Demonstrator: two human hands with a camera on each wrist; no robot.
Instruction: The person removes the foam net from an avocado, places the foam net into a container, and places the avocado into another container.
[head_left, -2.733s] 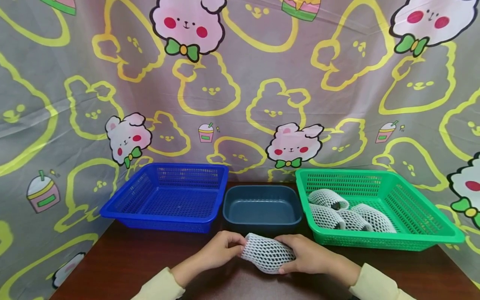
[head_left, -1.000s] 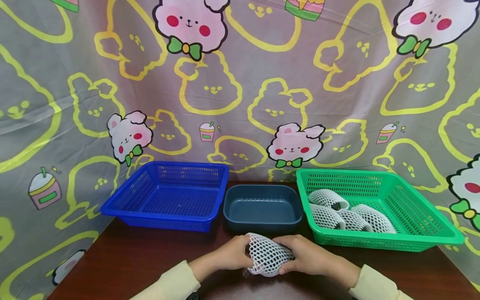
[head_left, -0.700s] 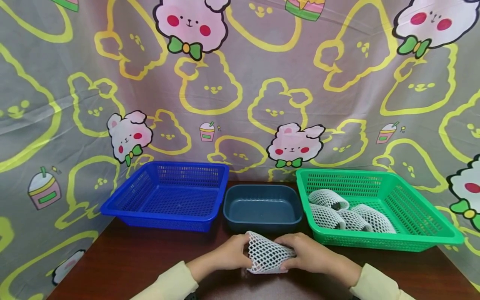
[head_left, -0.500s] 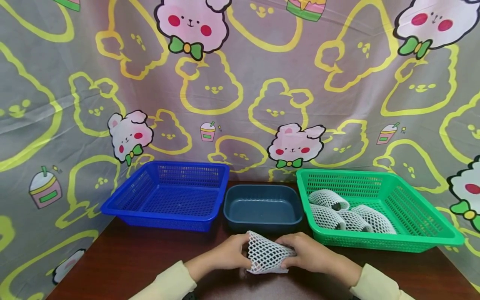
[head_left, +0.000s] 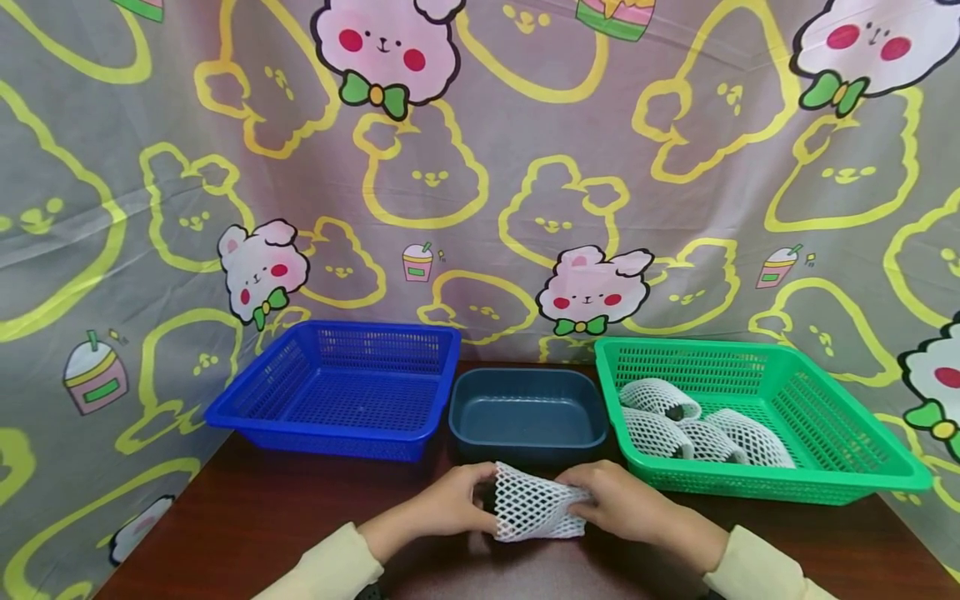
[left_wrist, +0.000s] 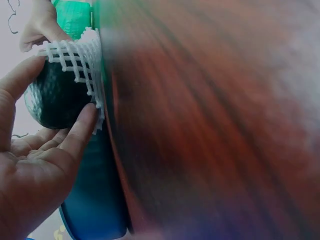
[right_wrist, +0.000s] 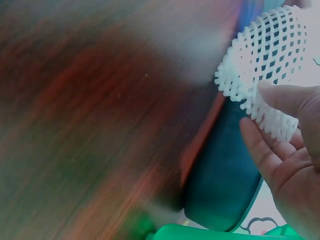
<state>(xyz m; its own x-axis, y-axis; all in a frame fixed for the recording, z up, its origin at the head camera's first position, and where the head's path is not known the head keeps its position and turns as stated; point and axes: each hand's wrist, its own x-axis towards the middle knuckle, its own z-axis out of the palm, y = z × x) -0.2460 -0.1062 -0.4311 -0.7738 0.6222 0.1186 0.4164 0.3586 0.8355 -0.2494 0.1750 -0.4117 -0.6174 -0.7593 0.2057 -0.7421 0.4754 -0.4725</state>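
A white foam net sleeve [head_left: 532, 504] lies sideways between my two hands, above the near part of the table. In the left wrist view a dark green, bumpy avocado [left_wrist: 57, 95] bulges out of the sleeve's open left end. My left hand [head_left: 453, 504] grips it there, thumb on one side and fingers on the other, fingertips right at the net's rim. On the opposite end, my right hand [head_left: 618, 504] pinches the net between thumb and fingers. That end looks squeezed flat and narrow in the right wrist view.
Behind the hands stands a dark blue-grey plastic tub [head_left: 528, 446], with nothing inside. A blue basket [head_left: 330, 446] is on its left. The green basket [head_left: 772, 482] on the right holds several net-wrapped pieces [head_left: 660, 396]. A patterned cloth [head_left: 480, 200] hangs behind.
My left hand went from pinching the net's edge to gripping around its open end. The right hand slid slightly right, and the net's right end has flattened in its fingers.
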